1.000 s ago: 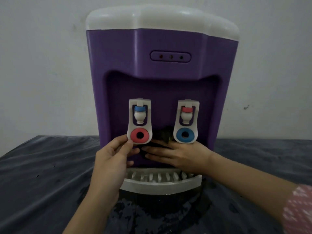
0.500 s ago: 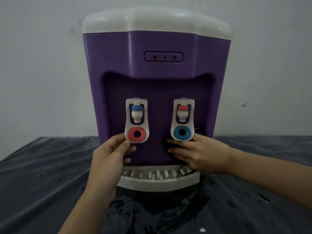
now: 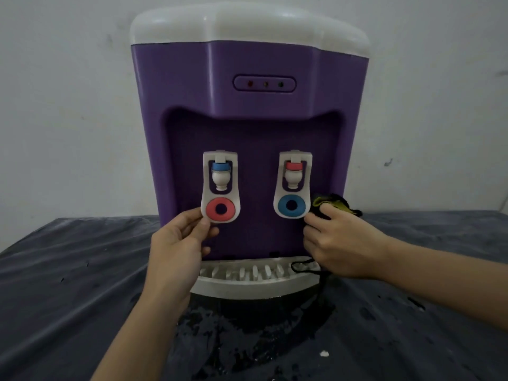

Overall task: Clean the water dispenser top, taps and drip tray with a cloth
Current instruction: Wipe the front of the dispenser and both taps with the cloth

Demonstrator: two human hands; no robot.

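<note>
The person is working low on the purple plastic water dispenser with a white top [image 3: 247, 64], inside its recessed front, so the job looks to be at the taps stage. Whether the white top is already wiped cannot be told; the white slotted drip tray [image 3: 247, 287] below the taps seems left to do, with wet patches darkening the grey covered surface [image 3: 68, 284] in front of the dispenser.

The left hand [image 3: 178, 248] is pinching the lower edge of the white tap paddle with a red ring [image 3: 220, 209], fingers curled on it. The right hand [image 3: 341, 248] is clenching a dark cloth with yellow edging [image 3: 330, 204], pressing it against the dispenser just right of the white tap paddle with a blue ring [image 3: 292, 206]. The cloth is bunched above those fingers, a dark strand trailing down onto the tray.
</note>
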